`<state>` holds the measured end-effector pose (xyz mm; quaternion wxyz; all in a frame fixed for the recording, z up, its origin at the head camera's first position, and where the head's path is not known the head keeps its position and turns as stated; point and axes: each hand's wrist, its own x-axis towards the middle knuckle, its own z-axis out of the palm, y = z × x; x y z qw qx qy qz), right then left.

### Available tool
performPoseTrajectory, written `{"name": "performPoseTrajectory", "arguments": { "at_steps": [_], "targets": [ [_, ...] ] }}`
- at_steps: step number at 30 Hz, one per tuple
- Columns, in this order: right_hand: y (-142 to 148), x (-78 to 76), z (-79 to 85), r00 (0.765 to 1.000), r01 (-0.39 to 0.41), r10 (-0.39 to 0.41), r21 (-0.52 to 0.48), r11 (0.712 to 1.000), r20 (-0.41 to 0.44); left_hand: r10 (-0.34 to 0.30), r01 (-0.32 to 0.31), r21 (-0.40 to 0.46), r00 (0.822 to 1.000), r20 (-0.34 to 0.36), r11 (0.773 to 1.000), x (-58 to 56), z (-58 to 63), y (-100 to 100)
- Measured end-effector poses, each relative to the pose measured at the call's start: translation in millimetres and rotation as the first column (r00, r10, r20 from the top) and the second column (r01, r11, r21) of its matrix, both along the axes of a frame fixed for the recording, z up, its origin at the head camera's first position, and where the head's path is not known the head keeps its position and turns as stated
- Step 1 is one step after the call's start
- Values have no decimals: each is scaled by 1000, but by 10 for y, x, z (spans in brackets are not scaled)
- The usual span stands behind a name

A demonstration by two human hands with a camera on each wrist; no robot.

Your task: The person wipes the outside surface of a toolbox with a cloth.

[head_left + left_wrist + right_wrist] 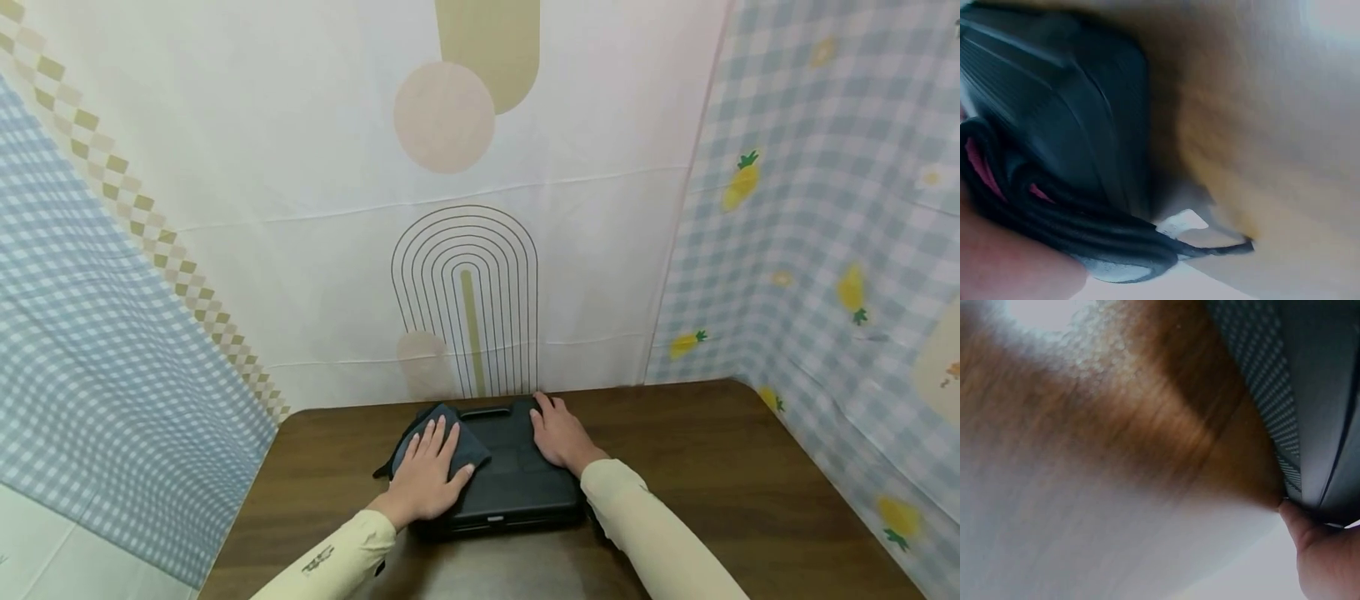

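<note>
A black hard case (pixel 517 496) lies flat on the wooden table, its handle (pixel 483 412) on the far side. Over the case's left part is a folded dark grey-blue cloth (pixel 472 450). My left hand (pixel 423 483) presses on this cloth with its fingers straight. In the left wrist view the cloth's thick black folds (pixel 1091 219) show pink inside, with a white tag (pixel 1184 222) and a short black loop (pixel 1232 248) hanging past the case. My right hand (pixel 561 435) holds the case's far right edge; a finger (pixel 1297 525) reaches down its ribbed side in the right wrist view.
The brown wooden table (pixel 697 475) extends to both sides of the case. A white printed curtain (pixel 330 292) hangs right behind its back edge. Checked cloths hang at the left (pixel 127 333) and right (pixel 810 350).
</note>
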<state>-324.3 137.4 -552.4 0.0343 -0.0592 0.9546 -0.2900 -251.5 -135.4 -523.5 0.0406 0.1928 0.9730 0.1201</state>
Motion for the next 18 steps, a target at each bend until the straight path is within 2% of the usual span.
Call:
{"name": "performPoseTrajectory", "arguments": {
  "at_steps": [6, 10, 14, 18],
  "targets": [
    [4, 9, -2, 1000, -3, 3, 3, 1000, -13, -7, 6, -64, 1000, -17, 998, -360, -48, 5],
    [0, 16, 3, 1000, 0, 0, 4, 1000, -20, -7, 7, -69, 1000, -3, 998, -538, -54, 2],
    [-4, 10, -2, 1000, -2, 2, 3, 1000, -27, 10, -9, -58, 1000, 11, 998, -630, -40, 12],
    [-3, 10, -6, 1000, 2, -1, 4, 1000, -26, 30, -28, -66, 999, 22, 997, -650, -26, 38]
  ]
}}
